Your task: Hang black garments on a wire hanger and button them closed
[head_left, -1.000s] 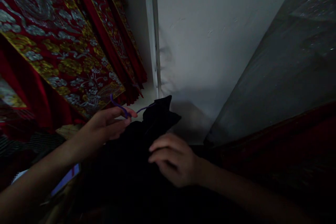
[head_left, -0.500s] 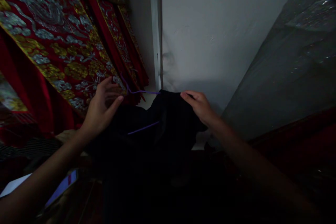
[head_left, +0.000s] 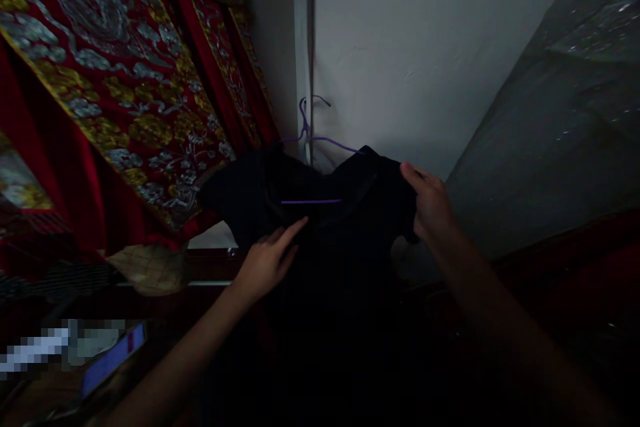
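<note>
A dark short-sleeved shirt (head_left: pixel 345 260) is spread on a thin purple hanger (head_left: pixel 333 141). The hanger's hook crosses a narrow upright strip at the wall, and its lower bar shows inside the neck opening. My right hand (head_left: pixel 431 201) pinches the shirt at the shoulder on the right, thumb in front. Just below the neckline, my left hand (head_left: pixel 267 260) lies against the shirt front with its index finger stretched out and nothing gripped. The lower part of the shirt is lost in darkness.
Red cloth embroidered in gold and silver (head_left: pixel 145 100) hangs at the left. Behind the shirt are the upright strip (head_left: pixel 302 27) and a pale wall (head_left: pixel 430 33). Shiny clear plastic sheeting (head_left: pixel 565 127) covers the right side. A lit phone (head_left: pixel 113 360) lies at lower left.
The hanger has turned upright, and its hook is now at the strip. My left hand moved right and down onto the shirt front. My right hand shifted right along the shoulder.
</note>
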`<control>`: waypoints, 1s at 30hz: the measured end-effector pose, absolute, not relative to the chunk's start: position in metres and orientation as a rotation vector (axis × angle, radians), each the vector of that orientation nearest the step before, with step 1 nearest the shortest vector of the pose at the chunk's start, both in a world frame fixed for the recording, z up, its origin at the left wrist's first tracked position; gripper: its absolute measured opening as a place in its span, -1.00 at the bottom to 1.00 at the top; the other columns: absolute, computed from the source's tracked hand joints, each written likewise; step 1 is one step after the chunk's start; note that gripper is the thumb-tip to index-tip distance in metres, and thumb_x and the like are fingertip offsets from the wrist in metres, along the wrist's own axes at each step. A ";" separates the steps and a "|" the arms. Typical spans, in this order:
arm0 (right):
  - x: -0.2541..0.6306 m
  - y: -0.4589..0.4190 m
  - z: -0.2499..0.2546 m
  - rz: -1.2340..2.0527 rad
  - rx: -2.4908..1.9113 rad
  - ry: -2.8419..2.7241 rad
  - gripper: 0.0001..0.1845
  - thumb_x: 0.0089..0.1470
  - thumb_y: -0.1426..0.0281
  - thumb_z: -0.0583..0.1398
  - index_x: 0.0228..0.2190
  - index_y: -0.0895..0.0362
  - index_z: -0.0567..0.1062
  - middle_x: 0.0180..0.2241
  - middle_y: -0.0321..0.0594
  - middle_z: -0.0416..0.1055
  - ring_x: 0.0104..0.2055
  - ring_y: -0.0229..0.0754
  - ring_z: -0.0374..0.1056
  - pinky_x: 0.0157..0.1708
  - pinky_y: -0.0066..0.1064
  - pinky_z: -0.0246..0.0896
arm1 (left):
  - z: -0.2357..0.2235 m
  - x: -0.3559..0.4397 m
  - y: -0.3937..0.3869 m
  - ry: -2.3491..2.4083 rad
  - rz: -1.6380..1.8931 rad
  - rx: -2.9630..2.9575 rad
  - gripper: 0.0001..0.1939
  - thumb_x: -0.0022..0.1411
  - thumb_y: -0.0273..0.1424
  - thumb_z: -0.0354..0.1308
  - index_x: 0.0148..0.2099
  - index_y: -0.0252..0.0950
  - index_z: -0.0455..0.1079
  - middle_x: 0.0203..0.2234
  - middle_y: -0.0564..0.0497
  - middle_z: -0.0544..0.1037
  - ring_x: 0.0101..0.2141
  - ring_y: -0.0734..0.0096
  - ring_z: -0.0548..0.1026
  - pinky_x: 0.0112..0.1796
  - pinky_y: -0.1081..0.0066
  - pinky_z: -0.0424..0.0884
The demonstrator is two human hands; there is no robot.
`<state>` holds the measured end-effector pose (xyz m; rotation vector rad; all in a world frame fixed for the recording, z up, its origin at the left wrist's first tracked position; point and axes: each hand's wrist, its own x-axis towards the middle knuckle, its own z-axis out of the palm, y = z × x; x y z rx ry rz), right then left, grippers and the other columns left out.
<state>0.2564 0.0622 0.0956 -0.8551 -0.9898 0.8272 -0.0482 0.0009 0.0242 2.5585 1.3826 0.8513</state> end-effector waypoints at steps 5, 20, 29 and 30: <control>0.268 0.079 0.089 0.830 -0.918 -1.011 -0.63 -0.04 0.01 0.37 -0.41 0.05 0.55 -0.42 -0.15 0.58 -0.28 0.01 0.55 -0.31 -0.20 0.50 | 0.011 -0.013 0.007 1.594 0.543 2.505 -0.55 0.45 -0.36 0.00 0.34 -0.15 0.23 0.02 -0.14 0.57 -0.15 0.13 0.62 -0.20 0.25 0.52; 0.155 -0.063 -0.102 0.688 -1.159 -1.120 -0.67 0.10 0.35 0.25 -0.06 0.07 0.51 -0.04 -0.07 0.54 0.00 0.00 0.47 0.03 -0.08 0.37 | -0.046 0.032 -0.051 1.080 1.174 1.771 -0.62 0.42 -0.43 0.03 0.25 -0.20 0.34 -0.27 0.01 0.63 -0.27 0.39 0.60 -0.15 0.38 0.50; 0.147 -0.018 -0.099 1.021 -1.107 -1.058 -0.57 0.01 0.29 0.28 -0.05 0.09 0.49 -0.09 -0.05 0.56 -0.03 0.01 0.50 -0.04 -0.14 0.38 | -0.065 0.035 -0.037 1.160 1.558 1.201 -0.82 0.38 -0.30 0.09 -0.07 -0.28 0.38 -0.31 -0.06 0.62 -0.26 0.31 0.62 -0.22 0.37 0.50; 0.145 -0.016 -0.107 1.064 -1.116 -1.022 -0.61 0.02 0.26 0.27 -0.10 0.11 0.50 -0.15 -0.06 0.58 -0.09 0.00 0.52 -0.07 -0.16 0.39 | -0.066 0.032 -0.028 1.196 1.544 1.256 -0.81 0.38 -0.30 0.08 -0.07 -0.29 0.40 -0.28 -0.07 0.62 -0.24 0.31 0.61 -0.21 0.37 0.49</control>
